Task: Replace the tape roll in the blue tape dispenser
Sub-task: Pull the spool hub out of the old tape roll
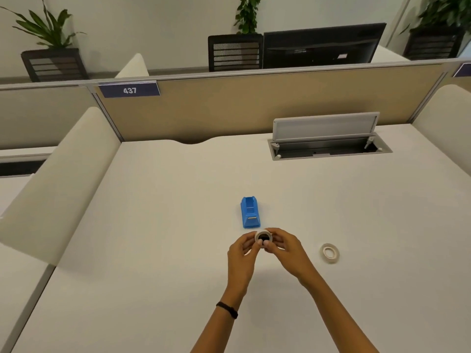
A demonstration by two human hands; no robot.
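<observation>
The blue tape dispenser (250, 212) stands on the white desk (163, 225) with its roll slot showing nothing inside and its cutter end toward me. Just in front of it, both hands hold one tape roll (263, 237) with a dark core in its hole. My left hand (243, 253) pinches the roll from the left, and my right hand (285, 247) grips it from the right, thumb at the core. A second whitish tape roll (329, 253) lies flat on the desk to the right of my hands.
An open cable hatch (328, 142) with a raised lid sits at the back right of the desk. A beige partition (254, 103) closes the far edge. White dividers (58, 184) flank both sides. A monitor (321, 45) and planters stand beyond the partition.
</observation>
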